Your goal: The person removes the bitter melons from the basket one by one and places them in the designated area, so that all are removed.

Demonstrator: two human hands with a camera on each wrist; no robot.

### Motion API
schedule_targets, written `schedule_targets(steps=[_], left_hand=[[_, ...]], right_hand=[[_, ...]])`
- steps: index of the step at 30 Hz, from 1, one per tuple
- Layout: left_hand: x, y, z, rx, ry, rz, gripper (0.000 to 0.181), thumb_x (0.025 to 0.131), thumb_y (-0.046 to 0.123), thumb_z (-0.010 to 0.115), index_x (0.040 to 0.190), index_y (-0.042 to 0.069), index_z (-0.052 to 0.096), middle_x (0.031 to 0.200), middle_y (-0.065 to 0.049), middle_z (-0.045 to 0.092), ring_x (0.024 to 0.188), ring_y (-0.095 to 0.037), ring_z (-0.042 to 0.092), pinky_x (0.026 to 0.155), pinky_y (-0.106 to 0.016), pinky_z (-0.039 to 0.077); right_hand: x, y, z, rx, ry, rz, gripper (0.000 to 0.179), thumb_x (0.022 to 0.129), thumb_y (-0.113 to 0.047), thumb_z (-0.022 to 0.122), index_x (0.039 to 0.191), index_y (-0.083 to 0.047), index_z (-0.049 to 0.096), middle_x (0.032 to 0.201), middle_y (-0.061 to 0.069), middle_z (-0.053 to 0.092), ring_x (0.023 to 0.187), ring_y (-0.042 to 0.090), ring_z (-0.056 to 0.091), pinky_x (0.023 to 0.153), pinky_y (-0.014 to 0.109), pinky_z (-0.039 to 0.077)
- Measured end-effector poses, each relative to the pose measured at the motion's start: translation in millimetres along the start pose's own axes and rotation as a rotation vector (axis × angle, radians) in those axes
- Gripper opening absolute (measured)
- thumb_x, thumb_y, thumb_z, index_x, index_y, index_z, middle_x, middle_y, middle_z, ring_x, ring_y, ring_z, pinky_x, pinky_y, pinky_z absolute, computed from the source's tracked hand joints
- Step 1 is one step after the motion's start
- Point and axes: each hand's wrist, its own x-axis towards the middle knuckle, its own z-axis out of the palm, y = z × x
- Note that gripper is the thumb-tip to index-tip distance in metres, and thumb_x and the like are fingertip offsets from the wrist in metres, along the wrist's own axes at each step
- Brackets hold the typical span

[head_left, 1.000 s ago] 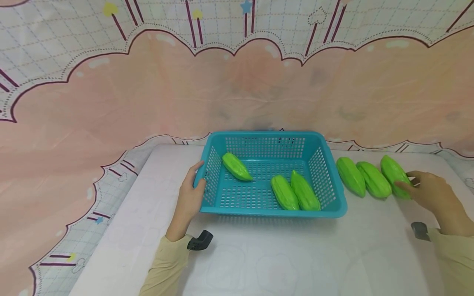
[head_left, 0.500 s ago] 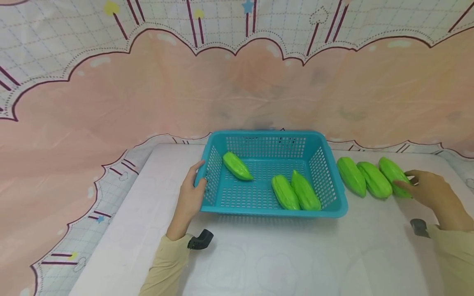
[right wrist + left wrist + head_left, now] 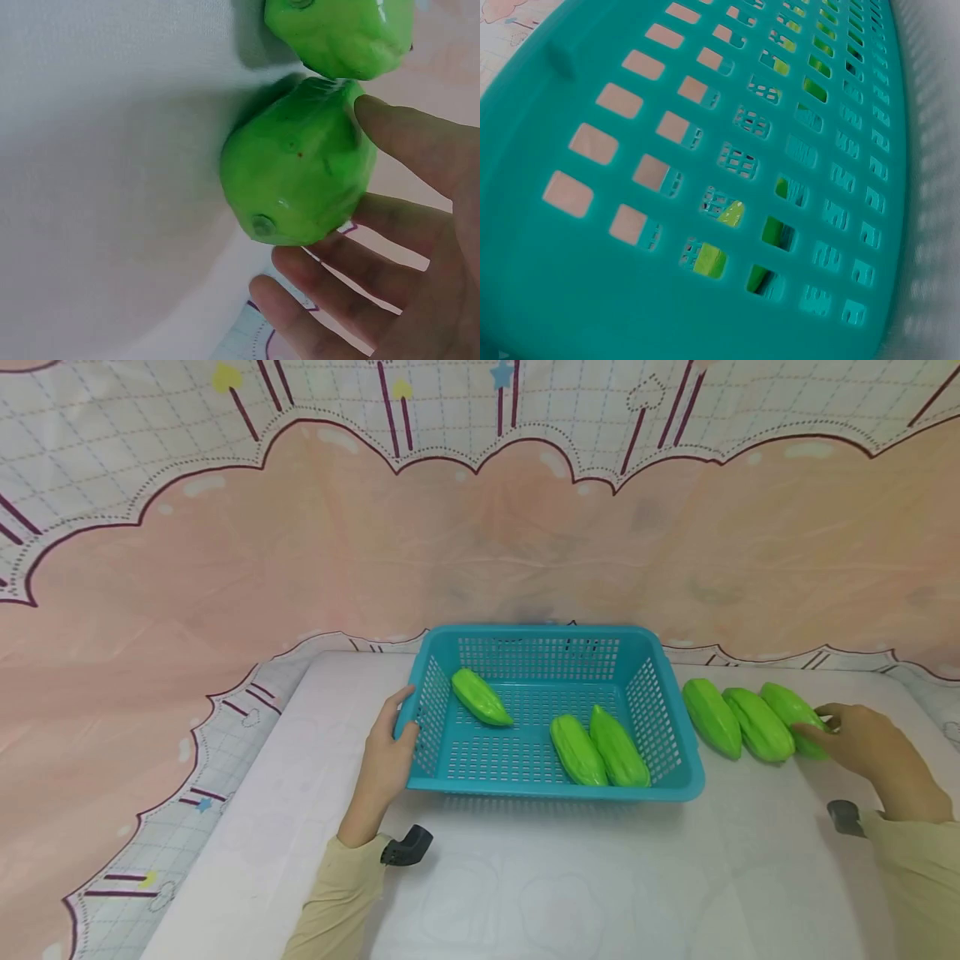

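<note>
Star fruit (image 3: 782,703), rightmost beside the basket (image 3: 553,790), has slid left toward its neighbour (image 3: 757,725), closing their gap; right hand (image 3: 868,742) holds it between thumb and fingers, left hand (image 3: 386,758) touches the basket, grip unclear.

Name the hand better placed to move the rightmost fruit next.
Probably the right hand: its thumb and fingers are at that fruit. The left hand is across the basket, at its left rim.
</note>
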Motion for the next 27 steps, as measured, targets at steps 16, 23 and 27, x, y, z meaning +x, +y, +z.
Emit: schedule_targets(steps=[16, 23, 27], left_hand=[[0.5, 0.1, -0.3, -0.005, -0.006, -0.004, 0.052, 0.103, 0.014, 0.038, 0.154, 0.019, 0.034, 0.152, -0.02, 0.042, 0.129, -0.038, 0.051, 0.097, -0.058, 0.046], [-0.3, 0.9, -1.4, 0.004, -0.009, -0.007, 0.052, 0.103, 0.013, 0.038, 0.154, 0.018, 0.033, 0.153, -0.021, 0.041, 0.127, -0.039, 0.052, 0.096, -0.057, 0.046], [-0.3, 1.3, -1.1, 0.004, -0.011, -0.01, 0.052, 0.103, 0.013, 0.038, 0.155, 0.018, 0.033, 0.152, -0.021, 0.042, 0.127, -0.04, 0.052, 0.095, -0.058, 0.047]], right_hand=[[-0.4, -18.7, -13.7, -0.078, 0.119, -0.116, 0.063, 0.1, -0.034, 0.055, 0.122, 0.024, 0.047, 0.11, 0.045, 0.052, 0.096, 0.056, 0.053, 0.082, 0.066, 0.043], [1.4, -36.5, -13.2, -0.053, 0.144, -0.153, 0.055, 0.099, -0.028, 0.058, 0.124, 0.02, 0.049, 0.114, 0.044, 0.052, 0.103, 0.058, 0.05, 0.084, 0.069, 0.041], [0.3, -45.8, -11.5, -0.041, 0.158, -0.164, 0.055, 0.099, -0.028, 0.057, 0.126, 0.019, 0.05, 0.119, 0.043, 0.051, 0.111, 0.06, 0.045, 0.09, 0.072, 0.036]])
